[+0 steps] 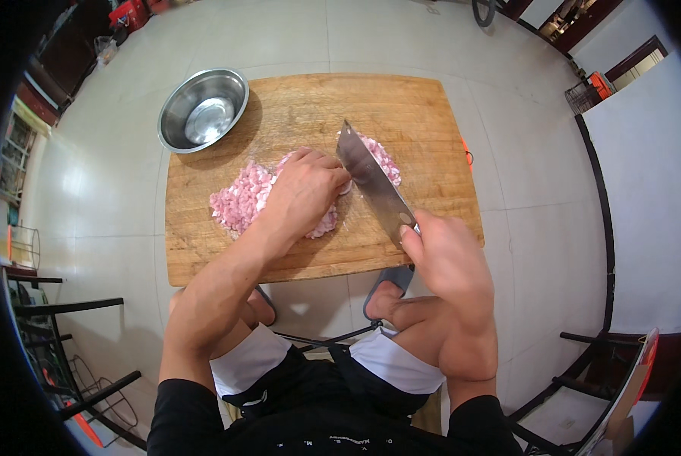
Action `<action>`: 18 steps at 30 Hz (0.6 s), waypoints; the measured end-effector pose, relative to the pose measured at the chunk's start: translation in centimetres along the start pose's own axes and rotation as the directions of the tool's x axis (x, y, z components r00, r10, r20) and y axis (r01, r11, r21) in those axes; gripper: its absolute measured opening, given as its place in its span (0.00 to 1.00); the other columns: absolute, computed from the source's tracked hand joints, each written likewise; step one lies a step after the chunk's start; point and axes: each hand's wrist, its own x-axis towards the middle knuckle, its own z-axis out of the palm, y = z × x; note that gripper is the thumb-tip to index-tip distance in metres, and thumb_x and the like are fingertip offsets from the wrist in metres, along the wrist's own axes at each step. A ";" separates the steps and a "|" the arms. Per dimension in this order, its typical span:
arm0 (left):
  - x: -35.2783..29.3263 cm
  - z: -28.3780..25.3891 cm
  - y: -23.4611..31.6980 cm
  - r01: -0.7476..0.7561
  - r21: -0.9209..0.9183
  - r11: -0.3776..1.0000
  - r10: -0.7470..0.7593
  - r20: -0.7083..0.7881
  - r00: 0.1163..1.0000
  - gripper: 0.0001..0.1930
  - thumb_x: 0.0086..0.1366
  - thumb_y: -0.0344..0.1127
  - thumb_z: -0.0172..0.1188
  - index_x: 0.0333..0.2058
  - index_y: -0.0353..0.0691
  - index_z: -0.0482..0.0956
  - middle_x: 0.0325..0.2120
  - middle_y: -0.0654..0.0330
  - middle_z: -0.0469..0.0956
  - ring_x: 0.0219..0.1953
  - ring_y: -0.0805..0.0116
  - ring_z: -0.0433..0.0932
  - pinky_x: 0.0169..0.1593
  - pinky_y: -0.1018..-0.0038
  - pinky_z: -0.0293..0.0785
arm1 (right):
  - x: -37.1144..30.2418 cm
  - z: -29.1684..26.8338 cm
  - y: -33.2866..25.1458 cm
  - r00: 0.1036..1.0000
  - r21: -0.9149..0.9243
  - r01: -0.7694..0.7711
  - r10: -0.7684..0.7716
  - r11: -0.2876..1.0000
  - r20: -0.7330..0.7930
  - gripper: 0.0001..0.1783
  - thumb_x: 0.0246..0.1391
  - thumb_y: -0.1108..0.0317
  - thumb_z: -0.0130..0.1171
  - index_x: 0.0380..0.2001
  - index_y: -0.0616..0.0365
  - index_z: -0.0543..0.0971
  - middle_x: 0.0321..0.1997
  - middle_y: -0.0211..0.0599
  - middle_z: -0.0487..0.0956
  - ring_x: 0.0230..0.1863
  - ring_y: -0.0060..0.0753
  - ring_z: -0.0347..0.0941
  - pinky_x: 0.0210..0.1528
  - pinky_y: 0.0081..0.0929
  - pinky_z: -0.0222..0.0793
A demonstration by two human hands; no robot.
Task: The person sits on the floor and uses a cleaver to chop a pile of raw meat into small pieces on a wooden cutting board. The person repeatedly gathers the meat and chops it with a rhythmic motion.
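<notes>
Pale pink chopped meat [243,199] lies in a loose pile on the wooden cutting board [424,152]. My left hand [307,188] rests on the pile, fingers curled and pressed down on meat beside the blade. In my right hand [447,251] is a wide cleaver [376,182], gripped by its handle near the board's right front. Its blade slants toward the far left, tip away from me. More chopped meat [383,158] sits beyond the blade, on its right side. The left fingertips are partly hidden.
A steel bowl [207,114], with no food visible inside, stands at the board's far left corner. A black-framed chair [74,357] is at the left, another [583,395] at the right. My slippered feet [390,292] are just below the board's front edge.
</notes>
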 end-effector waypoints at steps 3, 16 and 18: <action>0.0 0.0 0.2 0.018 -0.027 0.999 -0.019 -0.042 0.999 0.02 0.61 0.29 0.67 0.32 0.41 0.88 0.35 0.58 0.87 0.46 0.54 0.84 0.58 0.59 0.76 | -0.1 -0.4 -0.4 1.000 -0.007 -0.017 0.017 1.000 0.018 0.16 0.72 0.61 0.57 0.35 0.65 0.78 0.29 0.62 0.82 0.36 0.74 0.80 0.39 0.65 0.73; 0.2 0.1 -0.4 0.004 -0.037 0.999 -0.002 0.061 0.998 0.05 0.62 0.35 0.73 0.34 0.41 0.90 0.33 0.57 0.87 0.43 0.51 0.84 0.55 0.57 0.78 | 3.3 1.4 -2.2 0.983 -0.165 -0.061 0.089 0.984 0.164 0.17 0.74 0.60 0.56 0.41 0.65 0.80 0.39 0.63 0.85 0.45 0.72 0.82 0.48 0.64 0.75; 0.1 0.1 -0.6 -0.013 -0.057 0.998 0.016 0.056 0.998 0.05 0.62 0.35 0.73 0.35 0.41 0.90 0.32 0.58 0.87 0.43 0.51 0.84 0.55 0.57 0.78 | 4.9 2.0 -3.3 0.982 -0.170 -0.101 0.126 0.980 0.141 0.17 0.73 0.60 0.56 0.43 0.66 0.81 0.41 0.63 0.86 0.47 0.71 0.83 0.50 0.63 0.77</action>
